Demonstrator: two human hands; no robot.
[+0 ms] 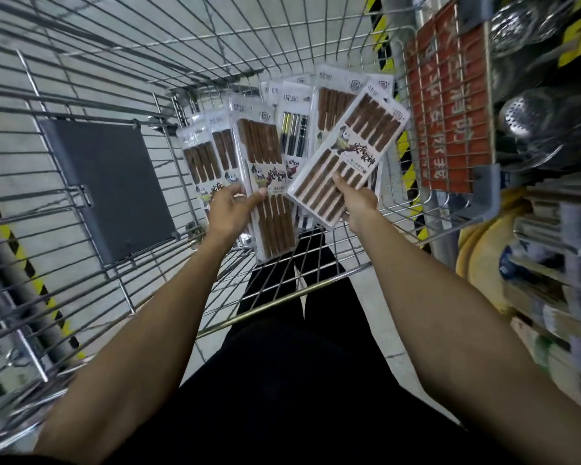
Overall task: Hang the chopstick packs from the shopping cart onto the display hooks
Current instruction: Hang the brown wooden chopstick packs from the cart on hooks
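Several white chopstick packs with brown sticks and a panda label stand fanned out inside the wire shopping cart (pixel 121 78). My left hand (pixel 230 209) grips the lower part of one upright pack (pixel 260 152) among several packs (pixel 202 156) on the left. My right hand (pixel 358 204) pinches the bottom edge of another pack (pixel 353 146), tilted to the right above the rest. Between them sits a pack with dark and gold chopsticks (pixel 294 132). No display hooks are plainly visible.
A grey plastic flap (pixel 114 186) lies on the cart's left side. An orange sign plate (pixel 450 105) is fixed to the cart's right end. Shelving with metal ladles (pixel 530 115) and hanging packaged goods (pixel 557 263) runs along the right. My dark-clothed legs show below the cart.
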